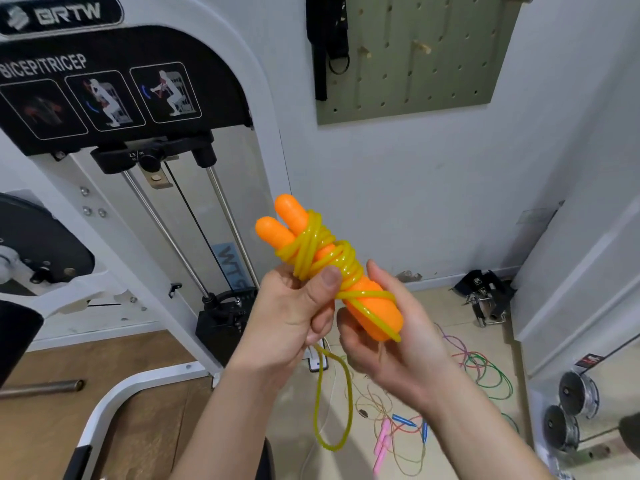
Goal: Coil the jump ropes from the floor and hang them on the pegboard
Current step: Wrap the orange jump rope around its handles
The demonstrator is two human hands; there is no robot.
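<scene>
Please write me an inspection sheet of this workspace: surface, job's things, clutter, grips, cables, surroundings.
Surface: tan floor, partly under ropes.
Job's things: orange jump rope, cord wound round both handles, one loose loop hanging; loose jump ropes tangled on the floor; pegboard on the wall, black strap at its left edge.
Clutter: black attachments by the wall; weight plates at right.
Grips: left grip presses the cord with its thumb; right grip holds the handles from below.
Cables: black machine cable.
Surroundings: weight machine at left; white wall.

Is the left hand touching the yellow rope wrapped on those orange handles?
Touching. The head view shows the left hand with its thumb pressed onto the yellow rope around the orange handles.
</scene>
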